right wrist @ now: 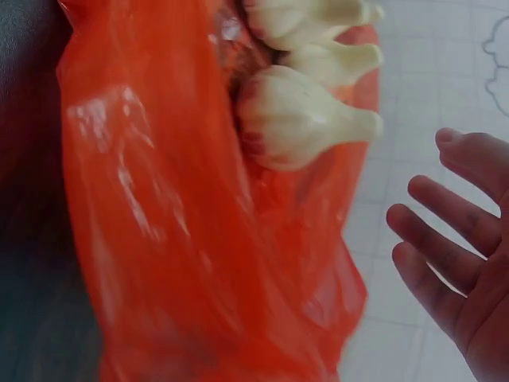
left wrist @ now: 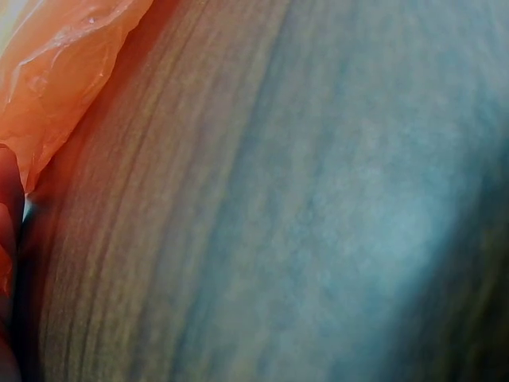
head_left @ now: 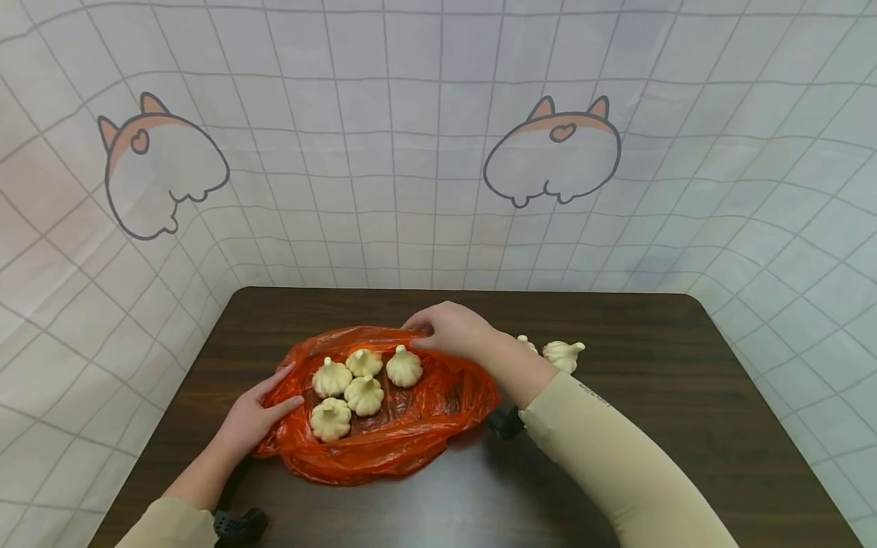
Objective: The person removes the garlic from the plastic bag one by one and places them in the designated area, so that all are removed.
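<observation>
A crinkled red plastic bag (head_left: pixel 384 457) lies spread open on the table, with several garlic bulbs (head_left: pixel 365 395) inside it. At the bag's left edge, my left hand (head_left: pixel 248 420) grips the plastic, thumb over the rim and fingers outside. Part of this hand and the bag (left wrist: pixel 64 87) show at the left border of the left wrist view. My right hand (head_left: pixel 452 329) is over the bag's far rim, beyond the bulbs. The right wrist view shows that hand (right wrist: pixel 477 263) with fingers apart and nothing held, beside the garlic bulbs (right wrist: pixel 294 119) in the bag.
Two more garlic bulbs, one a plain whole garlic bulb (head_left: pixel 562 355), lie on the dark wooden table (head_left: pixel 658 380) behind my right forearm, which partly hides them. A white grid-patterned curtain (head_left: pixel 411 152) surrounds the table's back and sides.
</observation>
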### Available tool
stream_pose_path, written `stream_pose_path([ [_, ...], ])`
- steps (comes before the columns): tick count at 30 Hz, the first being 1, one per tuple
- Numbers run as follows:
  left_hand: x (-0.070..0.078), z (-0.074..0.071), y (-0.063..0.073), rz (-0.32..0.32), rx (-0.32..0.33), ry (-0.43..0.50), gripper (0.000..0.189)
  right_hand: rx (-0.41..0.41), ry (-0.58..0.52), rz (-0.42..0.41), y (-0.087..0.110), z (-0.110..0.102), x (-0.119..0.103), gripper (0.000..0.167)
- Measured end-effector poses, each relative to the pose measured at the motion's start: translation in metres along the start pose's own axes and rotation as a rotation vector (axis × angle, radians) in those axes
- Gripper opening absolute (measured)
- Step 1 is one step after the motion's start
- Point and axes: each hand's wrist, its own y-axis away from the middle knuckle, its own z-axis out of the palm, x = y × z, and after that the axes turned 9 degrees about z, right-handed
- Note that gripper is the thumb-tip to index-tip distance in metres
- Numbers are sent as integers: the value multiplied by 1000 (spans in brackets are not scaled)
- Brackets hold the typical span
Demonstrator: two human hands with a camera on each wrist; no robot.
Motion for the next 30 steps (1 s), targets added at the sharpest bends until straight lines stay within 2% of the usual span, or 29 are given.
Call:
stream_pose_path([
  [6, 1, 1, 0, -6, -4, 4, 86, -42, 95, 26, -10, 15, -4, 37],
  [16, 3, 2, -1, 8, -1, 2, 84, -62, 104, 66, -15, 25, -5, 32],
  [24, 1, 0, 0, 17, 5, -9, 84, -52, 124, 37, -15, 30, -4, 24],
  [30, 0, 0, 0, 26, 12, -5, 83, -34, 134, -3, -14, 26, -6, 23],
])
